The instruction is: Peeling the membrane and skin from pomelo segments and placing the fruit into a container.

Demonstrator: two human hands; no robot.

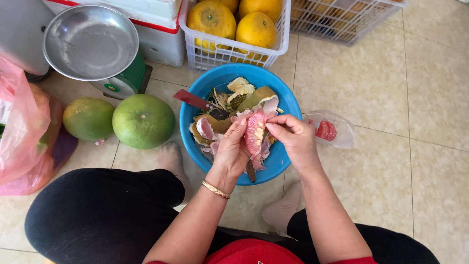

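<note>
Both my hands hold a pink pomelo segment (255, 133) over a blue plastic basin (288, 105). My left hand (233, 149), with a gold bracelet on the wrist, grips the segment from the left. My right hand (293, 137) pinches its membrane from the right. The basin holds peel scraps (244, 98) and pieces of pith and membrane. A knife (193, 99) with a red blade cover lies across the basin's left rim.
Two green pomelos (143, 121) lie on the tiled floor at left, beside a pink plastic bag (24, 127). A scale with a metal pan (90, 41) stands behind them. A white basket of yellow pomelos (234, 29) sits behind the basin. A clear bag with peeled flesh (328, 129) lies right.
</note>
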